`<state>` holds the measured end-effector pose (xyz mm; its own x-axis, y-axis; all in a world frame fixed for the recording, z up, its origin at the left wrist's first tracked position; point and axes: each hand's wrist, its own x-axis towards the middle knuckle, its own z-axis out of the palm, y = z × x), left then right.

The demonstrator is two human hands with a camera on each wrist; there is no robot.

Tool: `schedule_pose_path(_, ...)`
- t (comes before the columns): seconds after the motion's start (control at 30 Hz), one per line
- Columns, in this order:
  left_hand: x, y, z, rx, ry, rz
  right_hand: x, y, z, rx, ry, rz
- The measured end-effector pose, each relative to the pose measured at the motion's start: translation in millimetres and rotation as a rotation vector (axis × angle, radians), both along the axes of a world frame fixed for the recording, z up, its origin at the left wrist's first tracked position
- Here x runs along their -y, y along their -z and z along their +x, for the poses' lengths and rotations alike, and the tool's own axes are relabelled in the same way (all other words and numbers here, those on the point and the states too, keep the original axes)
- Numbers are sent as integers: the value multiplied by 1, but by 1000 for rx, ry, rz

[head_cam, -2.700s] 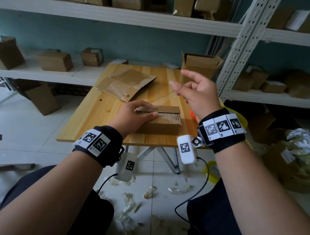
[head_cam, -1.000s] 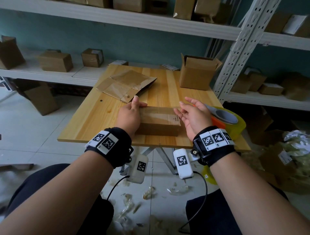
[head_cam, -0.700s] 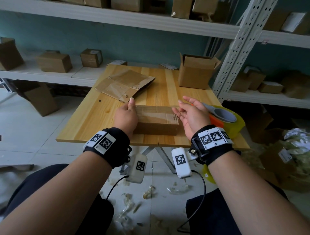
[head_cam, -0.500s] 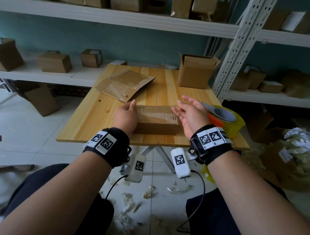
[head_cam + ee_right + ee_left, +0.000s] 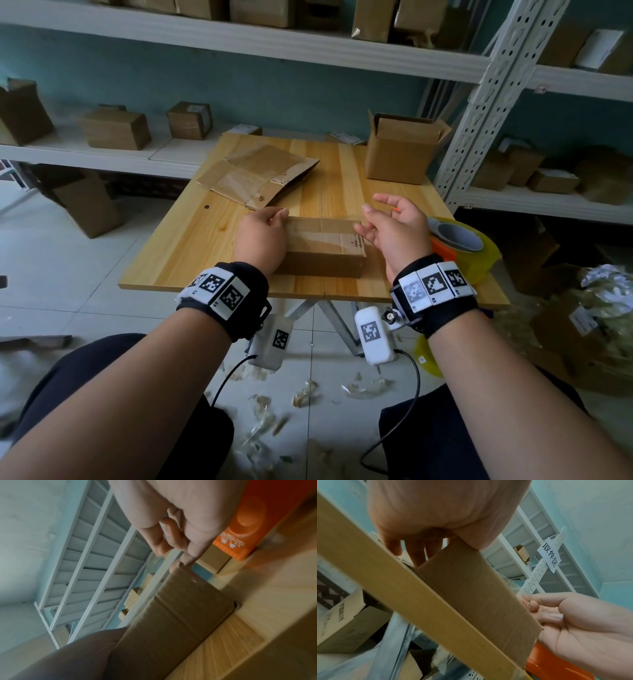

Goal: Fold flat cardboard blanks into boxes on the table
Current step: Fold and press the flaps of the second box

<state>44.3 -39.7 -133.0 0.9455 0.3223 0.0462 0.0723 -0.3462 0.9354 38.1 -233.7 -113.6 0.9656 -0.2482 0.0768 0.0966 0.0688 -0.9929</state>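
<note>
A low, closed cardboard box [image 5: 322,246] lies near the front edge of the wooden table [image 5: 191,246]. My left hand [image 5: 263,234] rests against its left end, fingers fairly straight down the end face, as the left wrist view shows on the box [image 5: 471,588]. My right hand [image 5: 394,224] hovers at the box's right end, palm turned left, fingers loosely curled and holding nothing I can see. In the right wrist view a fingertip [image 5: 186,561] touches the box's upper corner [image 5: 180,615]. Flat cardboard blanks [image 5: 257,174] lie at the table's back left.
An open-topped box [image 5: 404,150] stands at the back right of the table. A yellow and orange tape roll [image 5: 459,240] sits just right of my right hand. Shelves with boxes surround the table. Scraps litter the floor.
My right hand came down from a raised position to the box's right end, then lifted slightly. My left hand slid from the box top to its left end and stays there.
</note>
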Motion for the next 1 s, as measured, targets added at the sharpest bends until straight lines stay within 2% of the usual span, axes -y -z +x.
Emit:
schedule_pose_path(0.47, -2, 2, 6, -35, 8, 134, 3, -8, -6, 17, 64, -269)
schedule_pose_path(0.67, -1, 2, 6, -49, -3, 126, 4, -12, -8, -15, 11, -171)
schedule_pose_path(0.87, 0, 0, 2, -77, -86, 69, 5, -9, -7, -31, 9, -112)
schedule_pose_path(1.0, -1, -1, 1, -71, -83, 104, 4, -6, -7, -28, 18, -64)
